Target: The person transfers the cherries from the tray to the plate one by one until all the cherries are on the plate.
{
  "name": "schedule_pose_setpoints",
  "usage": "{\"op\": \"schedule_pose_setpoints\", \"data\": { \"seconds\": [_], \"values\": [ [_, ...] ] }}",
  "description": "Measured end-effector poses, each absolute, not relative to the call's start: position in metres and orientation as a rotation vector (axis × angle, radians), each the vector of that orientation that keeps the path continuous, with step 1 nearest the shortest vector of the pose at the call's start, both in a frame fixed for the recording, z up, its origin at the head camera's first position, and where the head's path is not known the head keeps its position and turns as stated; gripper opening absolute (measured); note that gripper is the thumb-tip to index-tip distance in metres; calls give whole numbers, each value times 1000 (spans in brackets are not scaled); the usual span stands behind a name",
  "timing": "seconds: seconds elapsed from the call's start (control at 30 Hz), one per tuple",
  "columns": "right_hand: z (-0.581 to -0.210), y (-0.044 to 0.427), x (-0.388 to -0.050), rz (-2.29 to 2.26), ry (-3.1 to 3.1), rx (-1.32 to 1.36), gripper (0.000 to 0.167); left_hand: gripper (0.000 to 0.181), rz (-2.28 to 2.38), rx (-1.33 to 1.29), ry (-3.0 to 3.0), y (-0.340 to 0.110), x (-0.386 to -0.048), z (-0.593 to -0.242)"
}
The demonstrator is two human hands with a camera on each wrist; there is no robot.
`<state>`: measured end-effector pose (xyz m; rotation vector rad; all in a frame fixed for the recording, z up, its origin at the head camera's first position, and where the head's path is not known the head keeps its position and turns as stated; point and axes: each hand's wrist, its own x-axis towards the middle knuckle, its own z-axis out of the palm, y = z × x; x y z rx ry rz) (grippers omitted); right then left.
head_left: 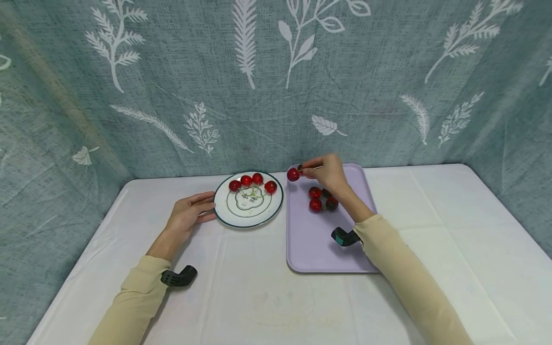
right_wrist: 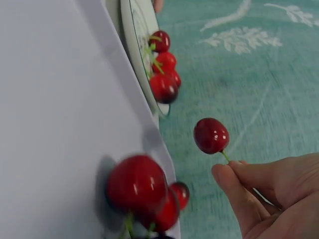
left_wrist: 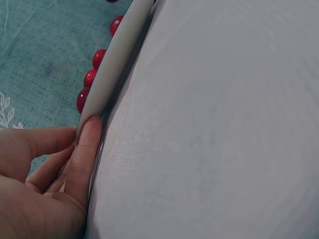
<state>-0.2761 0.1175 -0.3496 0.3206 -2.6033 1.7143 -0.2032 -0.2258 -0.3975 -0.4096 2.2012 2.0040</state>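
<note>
My right hand [head_left: 327, 172] pinches a red cherry [right_wrist: 211, 135] by its green stem between thumb and finger. That cherry hangs above the far left corner of the lilac tray [head_left: 308, 244], close to the plate. Several red and dark cherries [head_left: 316, 205] lie in the tray below the right hand. Left of the tray is a white plate [head_left: 235, 218] with a dark rim, and several cherries [head_left: 257, 178] sit along its far side. My left hand [head_left: 185, 213] holds the plate's left edge; in the left wrist view its fingers [left_wrist: 88, 144] lie on both faces of the rim.
A white cloth [head_left: 258, 297] covers the table. Behind it hangs a green curtain [head_left: 267, 120] with white leaf prints, close along the table's far edge. Black wrist devices [head_left: 178, 277] stick out from both sleeves.
</note>
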Motion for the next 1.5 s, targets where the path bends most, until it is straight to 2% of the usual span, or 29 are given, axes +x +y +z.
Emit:
{"op": "schedule_pose_setpoints", "data": {
  "seconds": [0.57, 1.03, 1.5],
  "values": [
    [-358, 78, -268, 1941, -2511, 344, 19, 52, 2003, -418, 2196, -226, -204, -399],
    [-366, 38, -257, 1749, -2618, 410, 16, 52, 2009, -402, 2200, -225, -202, -398],
    [-383, 12, -251, 1917, -2536, 373, 12, 52, 1994, -396, 2201, -225, -202, -398]
  ]
}}
